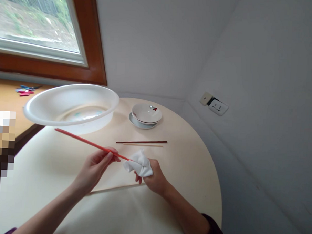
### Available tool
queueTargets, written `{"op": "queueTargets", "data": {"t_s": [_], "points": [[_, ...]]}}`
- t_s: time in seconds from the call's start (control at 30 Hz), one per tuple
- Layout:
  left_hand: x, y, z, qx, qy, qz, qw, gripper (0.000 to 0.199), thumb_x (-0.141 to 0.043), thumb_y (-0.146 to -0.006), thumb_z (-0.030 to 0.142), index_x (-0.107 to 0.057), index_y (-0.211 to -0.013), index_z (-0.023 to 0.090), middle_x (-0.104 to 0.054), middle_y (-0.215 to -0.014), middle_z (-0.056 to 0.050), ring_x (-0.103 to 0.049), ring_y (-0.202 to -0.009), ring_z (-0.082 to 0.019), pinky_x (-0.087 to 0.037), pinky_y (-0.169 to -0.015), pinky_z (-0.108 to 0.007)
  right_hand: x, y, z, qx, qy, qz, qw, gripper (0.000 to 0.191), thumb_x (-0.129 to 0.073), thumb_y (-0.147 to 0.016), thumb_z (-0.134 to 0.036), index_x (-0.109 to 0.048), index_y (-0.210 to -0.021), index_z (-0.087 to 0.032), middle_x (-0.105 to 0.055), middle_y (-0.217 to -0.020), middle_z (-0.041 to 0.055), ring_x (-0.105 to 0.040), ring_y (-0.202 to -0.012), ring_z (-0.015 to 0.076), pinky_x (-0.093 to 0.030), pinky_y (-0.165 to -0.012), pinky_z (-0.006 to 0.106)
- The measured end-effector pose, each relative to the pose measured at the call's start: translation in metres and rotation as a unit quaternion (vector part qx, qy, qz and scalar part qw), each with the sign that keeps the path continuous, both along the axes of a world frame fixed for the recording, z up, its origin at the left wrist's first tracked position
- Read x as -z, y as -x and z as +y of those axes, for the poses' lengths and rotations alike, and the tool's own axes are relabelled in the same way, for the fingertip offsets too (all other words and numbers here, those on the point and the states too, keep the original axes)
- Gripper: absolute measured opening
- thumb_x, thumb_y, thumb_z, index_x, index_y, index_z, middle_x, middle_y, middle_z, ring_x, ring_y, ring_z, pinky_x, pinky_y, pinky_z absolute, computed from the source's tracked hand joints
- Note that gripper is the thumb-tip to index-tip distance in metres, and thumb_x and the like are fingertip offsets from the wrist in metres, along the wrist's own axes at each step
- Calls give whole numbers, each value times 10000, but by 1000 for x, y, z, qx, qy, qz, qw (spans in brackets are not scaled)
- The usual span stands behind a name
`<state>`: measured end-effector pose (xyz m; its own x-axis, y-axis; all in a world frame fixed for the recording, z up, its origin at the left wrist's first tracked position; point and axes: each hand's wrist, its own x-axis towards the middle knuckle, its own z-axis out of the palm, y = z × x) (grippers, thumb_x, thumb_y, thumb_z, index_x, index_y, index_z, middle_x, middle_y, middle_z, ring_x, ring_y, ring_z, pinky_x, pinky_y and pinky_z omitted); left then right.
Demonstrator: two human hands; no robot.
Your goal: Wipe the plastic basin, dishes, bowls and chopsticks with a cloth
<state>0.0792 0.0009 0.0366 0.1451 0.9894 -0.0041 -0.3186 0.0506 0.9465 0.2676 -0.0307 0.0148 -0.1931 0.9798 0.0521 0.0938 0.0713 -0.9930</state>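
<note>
My left hand (102,163) pinches a long red chopstick (80,138), which slants down to the right above the table. White tissue or cloth (140,163) is bunched in my closed right hand (154,177), wrapped over the chopstick's lower right end, so that tip is hidden. Beyond my hands, a dark red chopstick (141,142) lies flat on the table, with a thin pale stick or its reflection just in front of it. Under my wrists runs another long pale strip (116,189), perhaps a light wooden chopstick; I cannot tell.
A large translucent white basin (70,122) stands at the back left of the round cream table (195,174). Behind the chopsticks, white bowls (145,113) sit stacked on a plate (142,126). Blue and pink items (25,90) lie on a wooden surface by the window. Walls close in behind and right.
</note>
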Motion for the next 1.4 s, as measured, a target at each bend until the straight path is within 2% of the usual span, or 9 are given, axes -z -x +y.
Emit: {"op": "queueTargets", "data": {"t_s": [0.2, 0.33, 0.43, 0.53, 0.67, 0.9, 1.1, 1.27, 1.4], "points": [[-14, 15, 2, -40, -109, -22, 993, 226, -682, -722, 406, -615, -758, 193, -678, -759, -33, -649, -752, -199, -548, -728, -377, -4, -2, 0, 10, 3, -9, 1000, 152, -578, -706, -213, -557, -572, -147, -576, -524, -7, -543, -473, 98, -456, -471, 205], [-21, 31, 3, -85, -210, -1, 974, 117, -623, -788, 338, -584, -798, 228, -531, -523, 49, -490, -466, -104, -455, -473, -251, -6, -2, 1, 32, 15, 0, 999, 257, -600, -726, -303, -553, -527, -148, -567, -508, -6, -536, -472, 92, -452, -480, 201], [-18, 33, 2, -107, -242, 147, 953, 89, -602, -798, 289, -617, -798, 201, -494, -518, 45, -421, -449, -81, -371, -428, -204, -7, 2, 1, 30, 42, 20, 998, 298, -634, -711, -371, -564, -529, -146, -563, -498, -9, -532, -461, 90, -446, -454, 195], [-13, 25, -1, -24, -282, 292, 914, 133, -553, -814, 269, -647, -798, 175, -570, -623, -7, -511, -552, -111, -412, -483, -205, -11, 6, 0, 26, 68, 51, 996, 318, -678, -670, -417, -577, -555, -139, -561, -499, -10, -535, -450, 97, -443, -423, 195], [-9, 12, -7, 125, -317, 354, 871, 241, -417, -877, 230, -644, -829, 164, -616, -798, -68, -585, -709, -141, -464, -607, -219, -21, 10, -3, 6, 94, 72, 993, 312, -705, -647, -434, -617, -645, -134, -572, -526, -12, -560, -462, 111, -453, -416, 201], [1, 5, -13, 183, -311, 415, 835, 278, -363, -884, 205, -636, -836, 184, -611, -895, -77, -596, -751, -134, -472, -648, -213, -20, 21, -8, -38, 137, 142, 980, 333, -763, -578, -425, -594, -602, -139, -548, -491, -27, -530, -417, 102, -444, -420, 219], [0, 9, -11, 171, -339, 432, 818, 272, -368, -894, 246, -618, -800, 189, -604, -872, -80, -563, -653, -126, -447, -560, -204, -21, 14, -7, -53, 108, 138, 983, 332, -734, -622, -430, -582, -561, -141, -562, -478, -18, -532, -403, 100, -447, -428, 222], [4, 16, -1, 108, -367, 446, 809, 203, -423, -871, 244, -608, -805, 196, -604, -846, -69, -532, -591, -121, -425, -541, -214, -19, -9, 3, 62, 73, 186, 978, 322, -740, -612, -419, -604, -564, -132, -562, -494, -15, -522, -384, 96, -422, -362, 206], [6, 21, 3, 93, -359, 459, 807, 208, -426, -866, 239, -609, -777, 199, -618, -842, -63, -516, -555, -115, -409, -529, -217, -13, -24, 12, 100, 50, 223, 968, 337, -769, -570, -417, -601, -541, -127, -560, -496, -11, -493, -351, 80, -403, -331, 197]]}}
